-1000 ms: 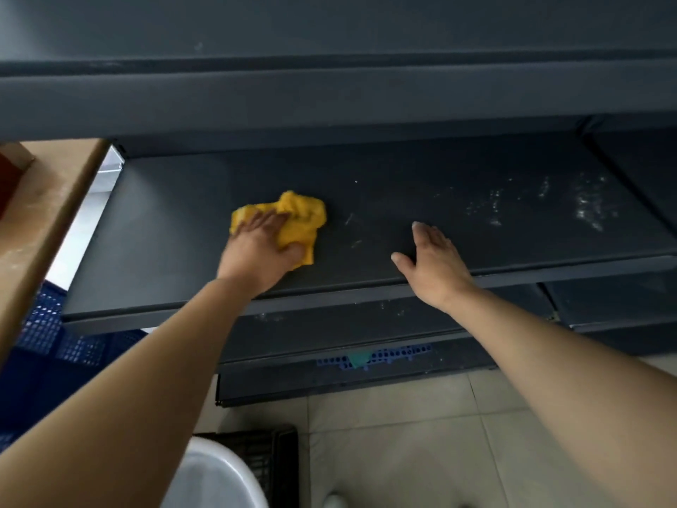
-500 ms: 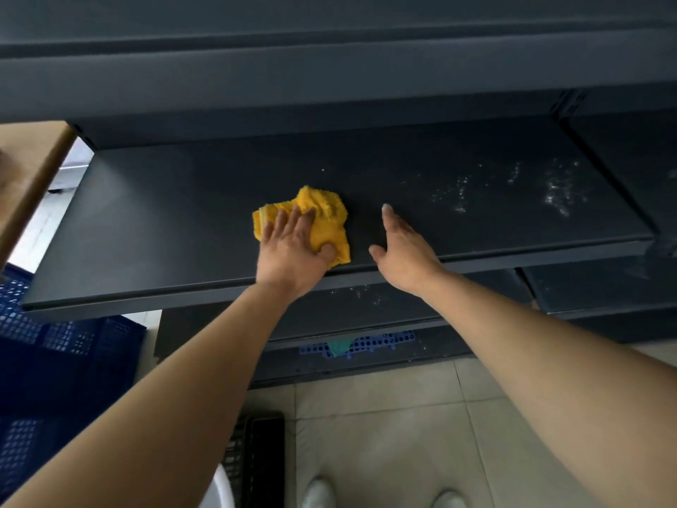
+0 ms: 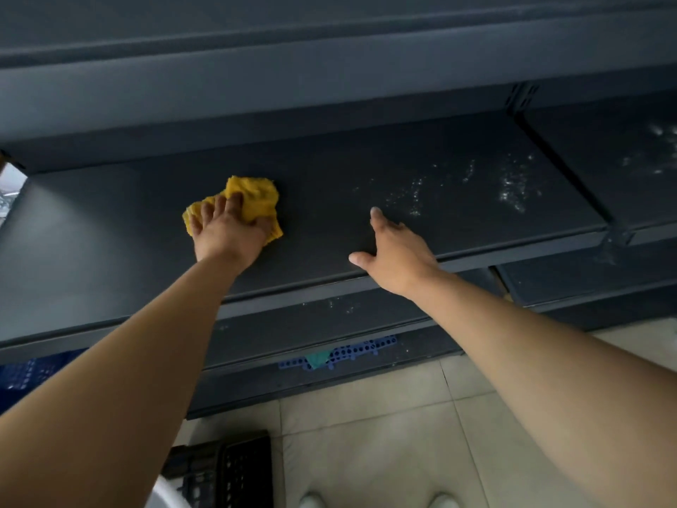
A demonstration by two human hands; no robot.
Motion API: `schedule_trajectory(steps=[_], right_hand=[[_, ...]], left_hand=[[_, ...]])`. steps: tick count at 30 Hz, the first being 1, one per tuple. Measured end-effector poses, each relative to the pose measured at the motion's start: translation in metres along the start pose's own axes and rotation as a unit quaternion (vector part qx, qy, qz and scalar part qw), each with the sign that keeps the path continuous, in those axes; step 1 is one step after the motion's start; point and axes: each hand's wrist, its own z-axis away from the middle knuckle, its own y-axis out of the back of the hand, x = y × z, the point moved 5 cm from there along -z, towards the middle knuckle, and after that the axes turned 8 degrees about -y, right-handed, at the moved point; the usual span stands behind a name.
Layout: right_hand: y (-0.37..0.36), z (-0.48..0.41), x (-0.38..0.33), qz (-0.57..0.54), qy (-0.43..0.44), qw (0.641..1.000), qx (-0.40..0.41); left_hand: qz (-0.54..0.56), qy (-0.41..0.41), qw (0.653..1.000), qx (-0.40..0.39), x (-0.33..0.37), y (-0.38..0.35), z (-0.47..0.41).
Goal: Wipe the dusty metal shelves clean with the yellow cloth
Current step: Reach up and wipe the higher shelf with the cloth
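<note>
Left grip [image 3: 229,232] clamped the yellow cloth [image 3: 254,198], right grip [image 3: 397,256] lay flat; I'd press hard toward the 3 o'clock dust [image 3: 415,194].

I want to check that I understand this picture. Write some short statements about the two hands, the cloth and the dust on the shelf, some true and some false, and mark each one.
1. The left hand holds the yellow cloth on the shelf. True.
2. The right hand grips a spray bottle. False: it rests flat near the shelf's front edge and holds nothing.
3. White dust lies on the right part of the shelf. True.
4. The yellow cloth covers the white dust. False: the cloth is left of the right hand and the dust is to the right, apart from it.
</note>
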Motion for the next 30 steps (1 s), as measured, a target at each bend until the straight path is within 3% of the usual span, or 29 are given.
schedule_trajectory(steps=[3,9,13,15,22,30], right_hand=[[0.002,-0.004,0.004,0.017,0.006,1.0,0.009],[-0.001,-0.01,0.019,-0.009,0.032,0.999,0.013],[0.024,0.001,0.045,0.027,0.023,0.986,0.162],[0.035,0.005,0.061,0.015,-0.007,0.981,0.195],[0.032,-0.003,0.075,0.016,-0.05,0.995,0.089],[0.02,0.005,0.089,0.011,-0.032,0.999,0.004]], left_hand=[[0.016,-0.01,1.0,-0.015,0.025,-0.01,-0.017],[-0.014,-0.114,0.991,-0.068,0.103,-0.034,-0.038],[-0.033,-0.2,0.973,-0.108,0.159,-0.053,-0.027],[-0.033,-0.233,0.964,-0.121,0.175,-0.06,-0.016],[-0.035,-0.252,0.957,-0.137,0.15,-0.045,0.01],[-0.026,-0.126,0.989,-0.067,0.083,-0.03,0.03]])
